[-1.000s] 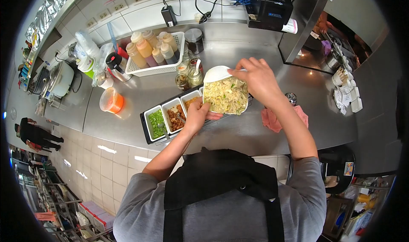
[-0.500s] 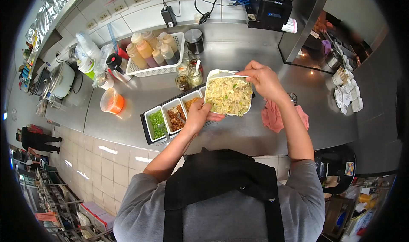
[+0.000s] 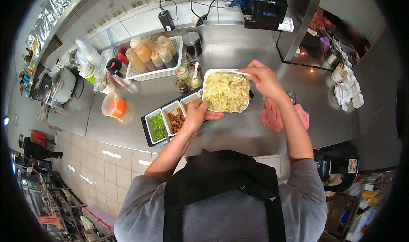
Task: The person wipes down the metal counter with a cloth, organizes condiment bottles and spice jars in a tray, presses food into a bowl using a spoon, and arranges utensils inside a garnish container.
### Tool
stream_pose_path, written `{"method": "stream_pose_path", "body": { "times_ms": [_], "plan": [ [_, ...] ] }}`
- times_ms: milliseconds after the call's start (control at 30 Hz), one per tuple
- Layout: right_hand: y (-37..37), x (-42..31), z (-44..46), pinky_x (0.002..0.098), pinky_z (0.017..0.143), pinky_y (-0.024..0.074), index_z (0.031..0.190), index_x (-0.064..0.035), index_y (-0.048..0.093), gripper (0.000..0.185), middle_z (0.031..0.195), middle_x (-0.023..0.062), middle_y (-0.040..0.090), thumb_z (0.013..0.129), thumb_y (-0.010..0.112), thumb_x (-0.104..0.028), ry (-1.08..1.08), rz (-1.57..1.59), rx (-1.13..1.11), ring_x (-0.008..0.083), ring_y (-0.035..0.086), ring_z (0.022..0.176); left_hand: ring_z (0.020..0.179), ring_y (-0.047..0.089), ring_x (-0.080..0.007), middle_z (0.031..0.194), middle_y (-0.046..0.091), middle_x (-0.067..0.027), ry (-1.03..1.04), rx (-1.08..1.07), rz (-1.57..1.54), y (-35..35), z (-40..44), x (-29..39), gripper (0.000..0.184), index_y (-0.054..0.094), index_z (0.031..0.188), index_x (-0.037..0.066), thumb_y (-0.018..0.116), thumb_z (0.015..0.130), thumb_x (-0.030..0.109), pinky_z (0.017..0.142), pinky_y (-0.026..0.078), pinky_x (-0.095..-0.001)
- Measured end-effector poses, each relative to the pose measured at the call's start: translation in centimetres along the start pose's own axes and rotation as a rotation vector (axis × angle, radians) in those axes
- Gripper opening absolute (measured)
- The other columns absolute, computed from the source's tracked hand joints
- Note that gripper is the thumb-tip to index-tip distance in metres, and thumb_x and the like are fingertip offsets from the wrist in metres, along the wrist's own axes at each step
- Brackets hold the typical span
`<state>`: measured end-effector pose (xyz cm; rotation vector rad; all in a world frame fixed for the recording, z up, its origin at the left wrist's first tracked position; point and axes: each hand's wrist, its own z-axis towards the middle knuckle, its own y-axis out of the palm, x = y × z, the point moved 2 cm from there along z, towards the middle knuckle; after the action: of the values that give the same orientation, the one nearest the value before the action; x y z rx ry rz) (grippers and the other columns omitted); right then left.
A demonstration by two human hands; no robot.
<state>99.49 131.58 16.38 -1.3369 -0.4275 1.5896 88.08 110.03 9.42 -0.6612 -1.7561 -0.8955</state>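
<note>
Both my hands hold a white square container (image 3: pixel 206 76) filled with a yellowish chopped food mix (image 3: pixel 226 90) with green bits. My left hand (image 3: pixel 199 115) grips its near left corner, thumb on the rim and fingers beneath. My right hand (image 3: pixel 263 81) pinches the far right corner. Under and left of it lies a black tray (image 3: pixel 147 132) of white tubs: one holds chopped green onion (image 3: pixel 157 127) with a spoon, another brown crumbled bits (image 3: pixel 174 120). A third tub is partly hidden behind my left hand and the container.
A white basket of squeeze bottles (image 3: pixel 156 74) stands at the back, with small jars (image 3: pixel 182 83) beside it. An orange-filled plastic tub (image 3: pixel 113 105) sits left. A pink cloth (image 3: pixel 272 115) lies right. A person in dark clothes (image 3: pixel 36 149) is far left.
The container has shifted slightly left and tilted a little, with both hands still on it. The person in the background has changed position.
</note>
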Motion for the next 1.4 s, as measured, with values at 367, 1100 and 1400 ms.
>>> {"method": "stream_pose_path", "body": {
  "times_ms": [367, 1100, 1400],
  "plan": [
    [3.0, -0.3, -3.5, 0.0353, 0.073, 0.0462, 0.108, -0.0101, 0.068, 0.032, 0.09, 0.0092, 0.058, 0.08, 0.059, 0.002, 0.178, 0.085, 0.392, 0.027, 0.059, 0.081, 0.083, 0.068, -0.0326, 0.102, 0.061, -0.0283, 0.001, 0.059, -0.075, -0.5, 1.8, 0.2, 0.034, 0.041, 0.117, -0.014, 0.031, 0.097, 0.011, 0.073, 0.059, -0.0344],
    [7.3, -3.1, -4.6, 0.0373, 0.072, 0.0504, 0.123, -0.0004, 0.054, 0.04, 0.105, 0.0137, 0.053, 0.084, 0.053, 0.003, 0.205, 0.046, 0.522, 0.0303, 0.059, 0.085, 0.081, 0.069, -0.0322, 0.098, 0.062, -0.029, 0.11, 0.131, -0.108, -0.2, 3.3, 0.0, 0.033, 0.041, 0.115, -0.016, 0.032, 0.096, 0.01, 0.072, 0.059, -0.0346],
    [5.9, -1.8, -3.5, 0.036, 0.077, 0.0464, 0.12, -0.0018, 0.057, 0.036, 0.102, 0.015, 0.054, 0.085, 0.054, 0.002, 0.243, 0.142, 0.412, 0.0302, 0.058, 0.088, 0.079, 0.069, -0.0323, 0.099, 0.062, -0.0287, 0.105, 0.173, -0.12, -0.4, 3.2, -0.2, 0.033, 0.042, 0.117, -0.015, 0.032, 0.095, 0.008, 0.07, 0.059, -0.0338]
  ]
}}
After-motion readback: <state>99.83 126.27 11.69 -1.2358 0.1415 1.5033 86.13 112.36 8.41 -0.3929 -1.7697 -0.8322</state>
